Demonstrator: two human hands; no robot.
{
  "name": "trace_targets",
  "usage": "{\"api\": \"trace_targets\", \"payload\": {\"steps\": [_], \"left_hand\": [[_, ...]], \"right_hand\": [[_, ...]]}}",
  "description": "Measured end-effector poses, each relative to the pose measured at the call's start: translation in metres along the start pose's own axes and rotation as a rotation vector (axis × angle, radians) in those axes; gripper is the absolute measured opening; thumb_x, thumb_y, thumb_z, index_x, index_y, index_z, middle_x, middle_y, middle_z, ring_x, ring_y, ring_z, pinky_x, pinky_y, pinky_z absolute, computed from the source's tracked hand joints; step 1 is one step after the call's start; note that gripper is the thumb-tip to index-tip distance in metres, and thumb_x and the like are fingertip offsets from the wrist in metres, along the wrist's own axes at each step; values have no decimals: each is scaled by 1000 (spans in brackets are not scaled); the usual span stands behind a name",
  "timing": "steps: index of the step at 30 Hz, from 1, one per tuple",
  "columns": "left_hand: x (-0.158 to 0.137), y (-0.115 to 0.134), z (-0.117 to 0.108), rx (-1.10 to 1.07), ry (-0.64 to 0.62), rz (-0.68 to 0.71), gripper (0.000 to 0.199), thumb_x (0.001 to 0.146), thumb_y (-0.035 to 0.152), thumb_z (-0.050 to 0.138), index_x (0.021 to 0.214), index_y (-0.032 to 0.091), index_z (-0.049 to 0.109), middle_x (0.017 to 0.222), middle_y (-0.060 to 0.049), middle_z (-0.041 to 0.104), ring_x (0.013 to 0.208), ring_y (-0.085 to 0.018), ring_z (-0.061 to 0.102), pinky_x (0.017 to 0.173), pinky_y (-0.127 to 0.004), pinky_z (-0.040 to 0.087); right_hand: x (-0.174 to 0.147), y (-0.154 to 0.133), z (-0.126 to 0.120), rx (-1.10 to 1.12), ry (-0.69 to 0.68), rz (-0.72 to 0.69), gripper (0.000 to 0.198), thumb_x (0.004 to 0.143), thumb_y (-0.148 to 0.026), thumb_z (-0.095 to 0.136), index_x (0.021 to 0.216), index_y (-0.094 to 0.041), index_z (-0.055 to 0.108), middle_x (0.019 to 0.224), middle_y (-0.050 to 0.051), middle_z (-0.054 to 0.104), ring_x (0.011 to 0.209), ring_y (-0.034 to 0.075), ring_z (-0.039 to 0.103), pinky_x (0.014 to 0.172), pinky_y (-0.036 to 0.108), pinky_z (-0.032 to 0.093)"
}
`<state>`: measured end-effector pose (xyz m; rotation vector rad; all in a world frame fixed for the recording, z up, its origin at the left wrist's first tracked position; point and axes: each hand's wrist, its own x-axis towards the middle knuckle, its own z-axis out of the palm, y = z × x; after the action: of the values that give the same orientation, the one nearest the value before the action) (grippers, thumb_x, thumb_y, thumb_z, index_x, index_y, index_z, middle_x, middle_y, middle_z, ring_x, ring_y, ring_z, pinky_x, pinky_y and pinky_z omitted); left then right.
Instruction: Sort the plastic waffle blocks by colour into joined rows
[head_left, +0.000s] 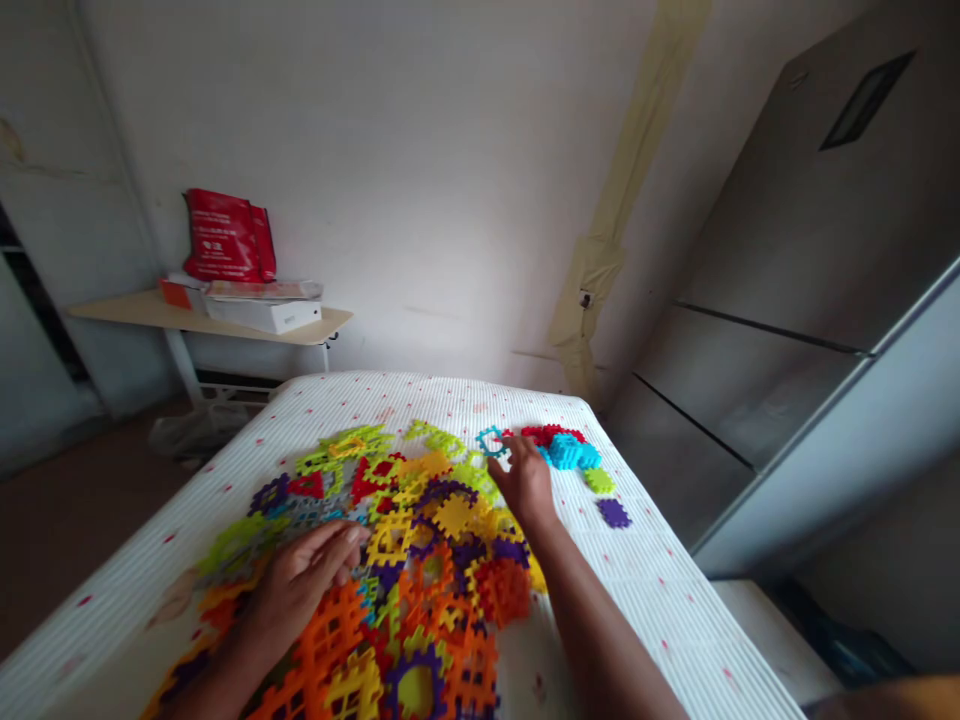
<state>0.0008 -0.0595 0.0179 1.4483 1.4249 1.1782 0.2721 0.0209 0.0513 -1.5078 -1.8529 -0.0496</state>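
My left hand (311, 570) is over the left side of a pile of plastic interlocking pieces, its fingers curled together with the thumb against them; whether anything is between them is hidden. Around it lie a yellow frame piece (388, 540) and orange lattice pieces (334, 625). My right hand (525, 482) reaches past the pile's far right side. Its thumb and index fingertips are at the edge of a light-blue interlocking frame (481, 441), seemingly pinching it. Just beyond the hand sit a stack of light-blue pieces (565, 451) and a row of red pieces (541, 433).
A green piece (600, 481) and a purple piece (614, 513) lie apart on the striped tablecloth (622, 600). Behind at left, a side table (135, 308) bears a red bag (223, 238) and a white box (277, 316). A grey fridge (795, 250) stands at right.
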Motion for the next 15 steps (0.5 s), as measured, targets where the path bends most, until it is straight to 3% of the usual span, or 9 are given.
{"api": "trace_targets", "payload": {"steps": [3,5,15], "left_hand": [[1,-5,0,36,-31,3,45,73,63,51,71,20,64,58,1,56,53,-14,51,53,-23,44],[2,-8,0,48,-39,2,43,74,62,51,70,21,64,59,1,57,54,-15,52,54,-22,45],[3,-10,-1,54,-29,-11,43,72,63,51,73,22,64,58,0,58,53,-16,52,53,-24,45]], "right_hand": [[12,48,-3,-246,-3,250,27,81,-25,52,102,-12,63,99,12,62,88,20,60,76,28,44],[13,67,-1,-358,-57,346,26,83,-27,50,99,-12,64,98,12,64,86,20,61,73,27,44],[16,81,21,-498,-166,405,25,85,-28,47,94,-12,65,98,14,64,84,21,63,69,27,44]]}}
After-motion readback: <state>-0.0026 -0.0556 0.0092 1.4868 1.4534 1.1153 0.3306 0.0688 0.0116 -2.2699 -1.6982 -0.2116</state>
